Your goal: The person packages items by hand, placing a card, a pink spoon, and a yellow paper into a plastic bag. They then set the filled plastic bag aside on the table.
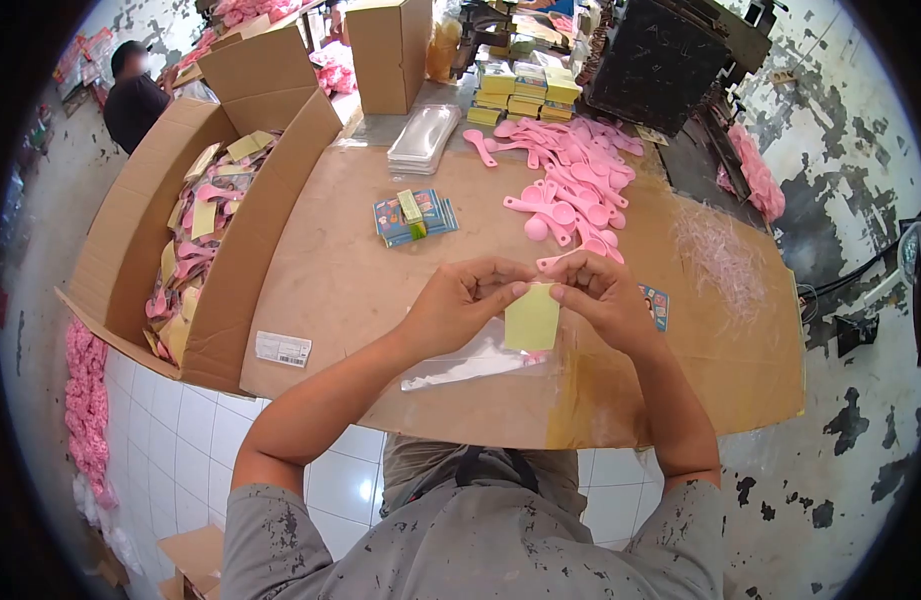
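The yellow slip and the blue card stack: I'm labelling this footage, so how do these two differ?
The yellow slip is held by the left hand and right hand; the blue card stack lies on the cardboard. The slip's visible face is plain; the stack's top is printed, with a strip across it. Both have straight edges.

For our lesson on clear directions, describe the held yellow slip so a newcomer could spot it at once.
Find the cardboard-topped table, then the left hand and right hand above it. The yellow slip is between them, pinched along its upper edge. Unlike the yellow pieces in the open box, it is held.
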Tool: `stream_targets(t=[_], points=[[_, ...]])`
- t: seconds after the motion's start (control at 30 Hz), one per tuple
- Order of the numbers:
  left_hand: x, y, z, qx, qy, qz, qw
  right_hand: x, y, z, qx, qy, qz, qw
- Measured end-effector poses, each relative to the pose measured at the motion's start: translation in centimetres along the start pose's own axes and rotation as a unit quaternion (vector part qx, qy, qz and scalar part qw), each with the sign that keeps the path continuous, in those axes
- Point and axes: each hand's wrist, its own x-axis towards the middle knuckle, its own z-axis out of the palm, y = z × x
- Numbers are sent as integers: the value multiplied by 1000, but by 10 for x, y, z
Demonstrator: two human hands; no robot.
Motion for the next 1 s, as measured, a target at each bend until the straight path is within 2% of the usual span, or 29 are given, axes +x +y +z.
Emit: stream_targets(t=[0.07,0.27,0.37,0.47,0.6,0.67,0.77,0.87,1.0], points=[[0,-1,-1,44,-8,3,999,-3,-1,0,8,7,-3,1000],[1,-7,-3,54,2,-18,998,-4,19,-18,29,-13,12,999],[3,-14,-8,104,-4,53,993,-5,23,-21,27,-24,1,999],[3,-11,-15,173,-42,70,981,-6,22,-23,4,-22,-7,1000],[4,-13,-16,139,-55,71,986,-6,20,-28,-58,-23,-33,997],[4,-13,-16,120,-57,68,989,-6,15,-29,-40,-28,-30,998],[5,-11,-14,5,-53,34,998,-8,8,-24,-64,-18,-10,998],[4,-4,-10,111,-45,-23,993,-7,17,-22,-64,-11,-22,998],[7,-10,-10,86,-46,-26,995,-5,26,-24,-30,-16,-7,999]])
